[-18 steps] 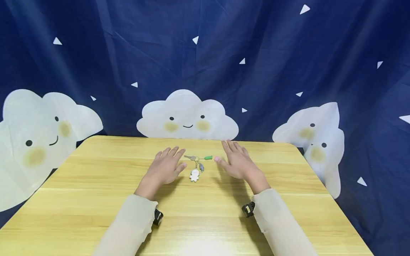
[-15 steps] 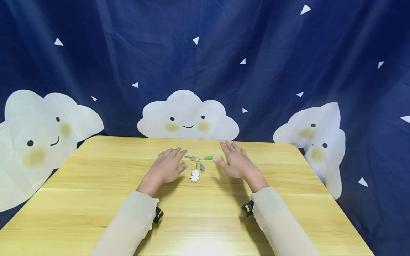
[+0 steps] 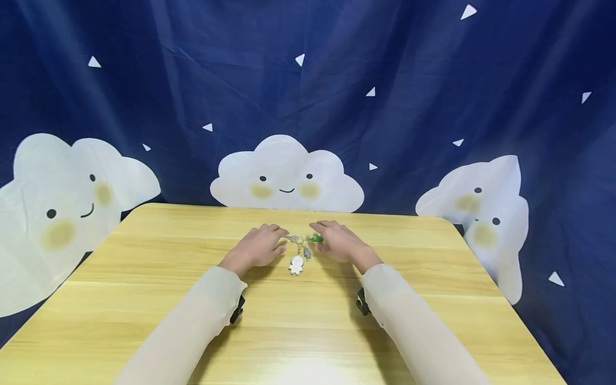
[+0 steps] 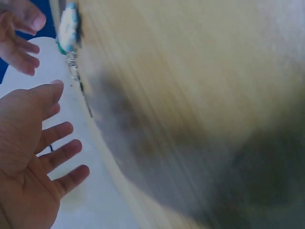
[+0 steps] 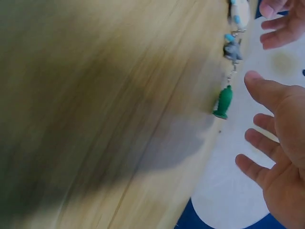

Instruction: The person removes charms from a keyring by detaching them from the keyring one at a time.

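Note:
A keychain lies on the wooden table between the two hands. On it are a silver key (image 3: 291,238), a green charm (image 3: 316,238), a small grey-blue charm (image 3: 307,253) and a white figure charm (image 3: 296,264). My left hand (image 3: 258,246) hovers at the key's left end, its fingers loosely bent and spread in the left wrist view. Above the green charm, which it partly hides in the head view, is my right hand (image 3: 339,243). The right wrist view shows a gap between that hand's thumb and the green charm (image 5: 223,101). Neither hand holds anything.
The wooden table (image 3: 298,310) ends at a far edge just beyond the hands. Behind it hangs a dark blue curtain (image 3: 250,69) printed with white clouds and triangles. A black wrist camera (image 3: 238,309) sits under the left sleeve.
Both hands have come closer to the keychain, the right one moving left over the green charm. Their fingers have bent more. The head view has shifted slightly; the keychain lies as before.

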Demonstrator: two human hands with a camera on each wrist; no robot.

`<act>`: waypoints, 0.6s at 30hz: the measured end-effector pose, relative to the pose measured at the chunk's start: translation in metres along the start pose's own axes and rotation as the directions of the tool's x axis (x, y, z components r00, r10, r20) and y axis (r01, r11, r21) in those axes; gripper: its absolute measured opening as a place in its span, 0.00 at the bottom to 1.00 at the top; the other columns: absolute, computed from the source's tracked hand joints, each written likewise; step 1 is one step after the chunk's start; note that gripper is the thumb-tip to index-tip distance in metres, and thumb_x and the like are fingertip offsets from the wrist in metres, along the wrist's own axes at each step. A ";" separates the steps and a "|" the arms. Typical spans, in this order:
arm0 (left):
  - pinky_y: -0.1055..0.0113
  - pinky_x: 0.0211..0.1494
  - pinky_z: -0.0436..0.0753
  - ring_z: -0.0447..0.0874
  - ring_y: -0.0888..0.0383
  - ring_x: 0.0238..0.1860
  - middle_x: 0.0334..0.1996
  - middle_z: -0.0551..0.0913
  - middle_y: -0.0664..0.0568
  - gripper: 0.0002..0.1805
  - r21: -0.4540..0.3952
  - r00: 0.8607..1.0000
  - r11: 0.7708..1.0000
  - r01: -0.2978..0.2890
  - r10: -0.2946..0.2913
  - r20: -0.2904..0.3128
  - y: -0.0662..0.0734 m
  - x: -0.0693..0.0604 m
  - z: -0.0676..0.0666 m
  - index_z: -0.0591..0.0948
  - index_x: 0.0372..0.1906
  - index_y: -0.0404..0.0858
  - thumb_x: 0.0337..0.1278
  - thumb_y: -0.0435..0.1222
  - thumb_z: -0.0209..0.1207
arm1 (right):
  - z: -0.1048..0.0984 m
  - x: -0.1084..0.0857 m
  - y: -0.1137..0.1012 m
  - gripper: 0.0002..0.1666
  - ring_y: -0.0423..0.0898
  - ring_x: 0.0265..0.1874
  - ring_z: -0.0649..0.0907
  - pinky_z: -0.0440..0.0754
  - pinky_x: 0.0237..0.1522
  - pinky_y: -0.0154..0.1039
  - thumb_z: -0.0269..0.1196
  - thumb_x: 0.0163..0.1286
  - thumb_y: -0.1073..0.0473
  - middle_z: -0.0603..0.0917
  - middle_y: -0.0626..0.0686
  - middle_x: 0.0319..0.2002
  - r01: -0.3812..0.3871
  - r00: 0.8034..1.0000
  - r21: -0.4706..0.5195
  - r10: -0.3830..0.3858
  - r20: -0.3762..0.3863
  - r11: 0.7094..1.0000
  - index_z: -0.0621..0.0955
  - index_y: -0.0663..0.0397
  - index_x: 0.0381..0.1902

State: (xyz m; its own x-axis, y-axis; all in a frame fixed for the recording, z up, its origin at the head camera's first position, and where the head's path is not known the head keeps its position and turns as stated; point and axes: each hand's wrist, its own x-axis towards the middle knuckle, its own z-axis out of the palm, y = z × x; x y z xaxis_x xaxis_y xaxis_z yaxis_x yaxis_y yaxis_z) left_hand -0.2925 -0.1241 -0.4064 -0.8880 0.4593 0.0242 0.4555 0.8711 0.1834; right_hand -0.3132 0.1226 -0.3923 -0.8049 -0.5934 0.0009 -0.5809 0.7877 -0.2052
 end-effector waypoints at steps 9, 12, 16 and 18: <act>0.41 0.71 0.69 0.71 0.41 0.69 0.68 0.75 0.43 0.21 -0.077 1.000 0.997 -0.017 0.019 0.019 0.001 0.018 0.006 0.78 0.67 0.41 0.75 0.43 0.57 | 0.012 0.026 0.005 0.31 0.57 0.67 0.76 0.72 0.69 0.57 0.66 0.73 0.57 0.78 0.58 0.67 0.032 0.999 0.004 -0.032 -0.018 0.999 0.74 0.55 0.71; 0.42 0.71 0.69 0.73 0.42 0.68 0.65 0.78 0.45 0.19 -0.108 0.999 0.994 -0.025 0.027 0.018 0.001 0.022 0.008 0.81 0.64 0.42 0.75 0.42 0.58 | 0.017 0.031 0.005 0.27 0.56 0.64 0.79 0.75 0.67 0.54 0.66 0.73 0.58 0.81 0.57 0.63 0.050 0.998 0.012 -0.049 -0.027 0.999 0.78 0.55 0.68; 0.44 0.71 0.71 0.75 0.44 0.66 0.61 0.81 0.48 0.17 -0.133 0.999 0.990 -0.038 0.040 0.011 0.001 0.026 0.011 0.84 0.61 0.42 0.73 0.41 0.59 | 0.020 0.038 0.004 0.23 0.55 0.61 0.81 0.77 0.65 0.51 0.67 0.72 0.61 0.84 0.55 0.60 0.058 0.998 0.025 -0.057 -0.034 0.998 0.82 0.55 0.63; 0.45 0.70 0.72 0.76 0.45 0.65 0.60 0.82 0.49 0.16 -0.138 0.999 0.990 -0.042 0.043 0.006 0.000 0.027 0.012 0.85 0.59 0.42 0.73 0.40 0.60 | 0.021 0.041 0.004 0.20 0.54 0.59 0.83 0.79 0.61 0.50 0.67 0.71 0.62 0.85 0.54 0.57 0.065 0.997 0.034 -0.064 -0.035 0.997 0.83 0.54 0.60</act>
State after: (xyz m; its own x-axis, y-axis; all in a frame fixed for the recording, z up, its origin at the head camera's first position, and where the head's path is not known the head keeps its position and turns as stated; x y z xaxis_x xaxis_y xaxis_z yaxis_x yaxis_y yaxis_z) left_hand -0.3159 -0.1093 -0.4179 -0.8673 0.4972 0.0261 0.4790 0.8190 0.3158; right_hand -0.3459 0.0975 -0.4138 -0.7700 -0.6363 0.0484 -0.6276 0.7414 -0.2378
